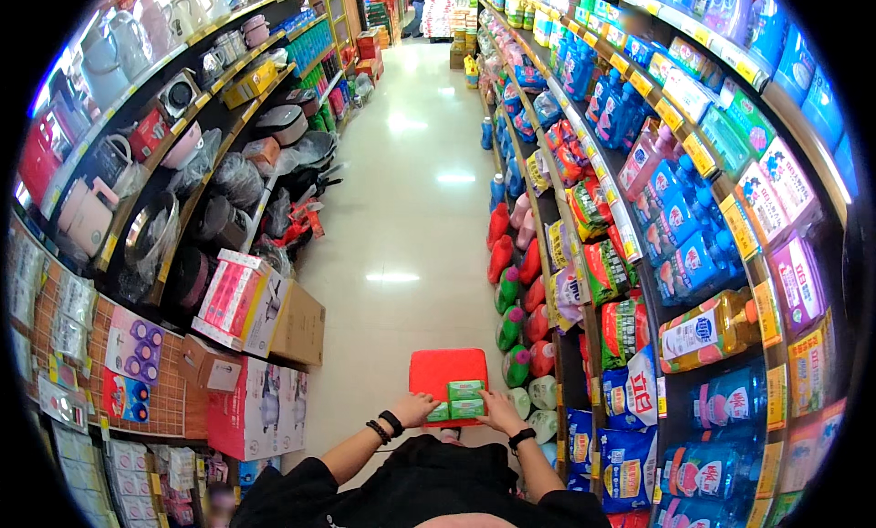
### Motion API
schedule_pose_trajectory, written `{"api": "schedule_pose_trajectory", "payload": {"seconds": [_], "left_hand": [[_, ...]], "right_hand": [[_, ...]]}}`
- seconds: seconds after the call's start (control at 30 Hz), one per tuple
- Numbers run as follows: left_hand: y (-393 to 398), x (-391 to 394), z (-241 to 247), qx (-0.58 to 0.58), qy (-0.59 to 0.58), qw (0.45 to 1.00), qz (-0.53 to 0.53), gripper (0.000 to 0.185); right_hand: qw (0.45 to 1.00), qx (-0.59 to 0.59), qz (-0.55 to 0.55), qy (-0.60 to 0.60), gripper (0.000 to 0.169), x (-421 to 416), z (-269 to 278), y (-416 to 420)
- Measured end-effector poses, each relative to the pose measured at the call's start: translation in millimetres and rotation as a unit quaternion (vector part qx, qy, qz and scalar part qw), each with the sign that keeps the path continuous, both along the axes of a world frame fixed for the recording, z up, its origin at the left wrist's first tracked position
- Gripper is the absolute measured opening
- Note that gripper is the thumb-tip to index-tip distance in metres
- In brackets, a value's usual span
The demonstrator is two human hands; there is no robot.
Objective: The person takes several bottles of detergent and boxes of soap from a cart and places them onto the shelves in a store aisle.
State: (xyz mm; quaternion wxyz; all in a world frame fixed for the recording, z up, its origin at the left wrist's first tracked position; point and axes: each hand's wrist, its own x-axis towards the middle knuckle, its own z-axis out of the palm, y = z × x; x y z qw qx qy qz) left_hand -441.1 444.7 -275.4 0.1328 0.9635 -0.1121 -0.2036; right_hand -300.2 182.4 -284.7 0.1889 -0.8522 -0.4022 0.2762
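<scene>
Low in front of me is a red flat-topped plastic piece (438, 368), perhaps a stool. Several green packs, which look like packaged soap bars, lie together on its near right part. My left hand (414, 410) is on the left green pack (439, 412), its fingers reaching over that pack's edge. From the other side, my right hand (499, 413) has its fingers against the right end of the near pack (467, 409) and the far pack (465, 390). The fingers partly cover the packs' outer ends. Each wrist wears a dark band.
Shelves of detergent bottles (694, 264) line the right side, with red and green bottles (510, 299) at floor level. Pans, kettles and cartons (253, 408) crowd the left side. A tiled aisle (404, 220) runs ahead to stacked goods and a person (416, 8).
</scene>
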Motion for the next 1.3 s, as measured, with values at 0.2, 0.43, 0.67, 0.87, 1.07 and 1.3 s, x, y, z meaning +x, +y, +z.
{"api": "schedule_pose_trajectory", "payload": {"seconds": [0.2, 0.43, 0.67, 0.87, 1.07, 1.3], "left_hand": [[-9.7, -2.2, -22.8, 0.004, 0.029, 1.000, -0.006, 0.046], [-1.2, -16.3, -30.1, 0.003, 0.031, 0.999, 0.017, 0.046], [11.6, -36.6, -50.0, -0.004, 0.088, 0.995, 0.055, 0.053], [14.4, -19.9, -39.8, 0.015, 0.123, 0.991, 0.053, 0.055], [7.0, -18.1, -45.6, 0.002, 0.131, 0.989, 0.063, 0.055], [16.4, -14.2, -55.5, -0.020, 0.105, 0.993, 0.050, 0.053]], "right_hand": [[0.997, -0.067, 0.031, 0.003, 0.083, 4.2, -6.3, 11.2], [0.994, -0.084, 0.067, 0.023, 0.085, 8.8, -20.7, 21.1], [0.993, -0.086, 0.081, 0.022, 0.089, 9.6, -31.8, 33.0], [0.994, -0.075, 0.083, 0.003, 0.091, 24.5, -64.5, 27.1], [0.994, -0.085, 0.071, 0.020, 0.091, 21.4, -66.3, 30.0], [0.990, -0.107, 0.076, 0.051, 0.094, 20.7, -77.1, 36.1]]}}
